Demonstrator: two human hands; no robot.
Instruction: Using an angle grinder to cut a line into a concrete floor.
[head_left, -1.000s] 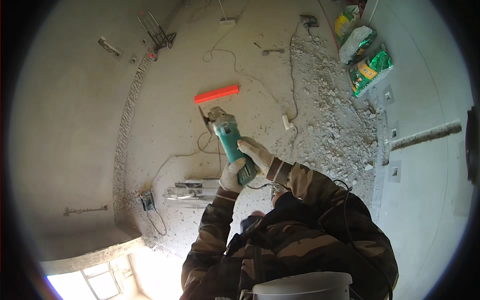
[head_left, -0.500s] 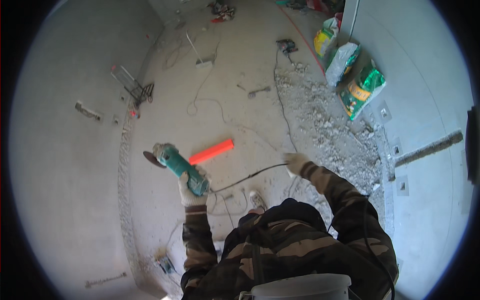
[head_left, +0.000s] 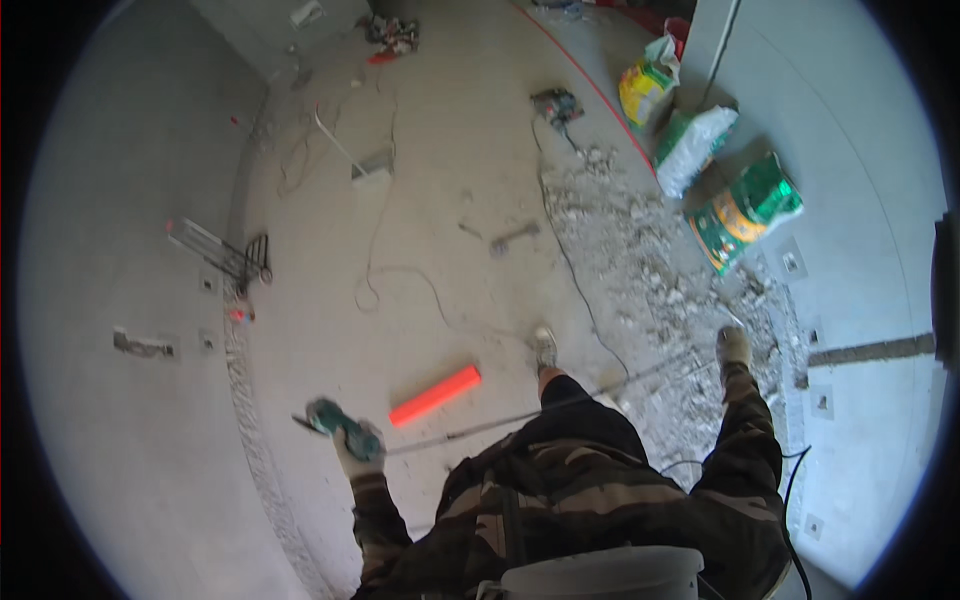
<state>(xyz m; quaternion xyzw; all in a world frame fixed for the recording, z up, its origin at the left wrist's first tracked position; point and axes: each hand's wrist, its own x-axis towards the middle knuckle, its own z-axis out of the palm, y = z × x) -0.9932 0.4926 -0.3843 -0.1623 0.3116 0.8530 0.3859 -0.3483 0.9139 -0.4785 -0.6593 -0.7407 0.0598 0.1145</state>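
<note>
Fingers of left hand (head_left: 352, 455) wrapped tight round green angle grinder (head_left: 338, 425), disc beyond knuckles. Right hand (head_left: 733, 345) gloved, near wall; finger state unclear. Judgement: keep cable (head_left: 520, 415) behind fingers, grip firm.

At the upper right of your view, three sacks lie along the foot of the grey wall. The farthest is a yellow-green sack (head_left: 647, 88), crumpled. Just beside it lies a white sack with green top (head_left: 693, 147). Nearest to you is a green sack with an orange and yellow label (head_left: 745, 212), lying flat, beside the rubble.
</note>
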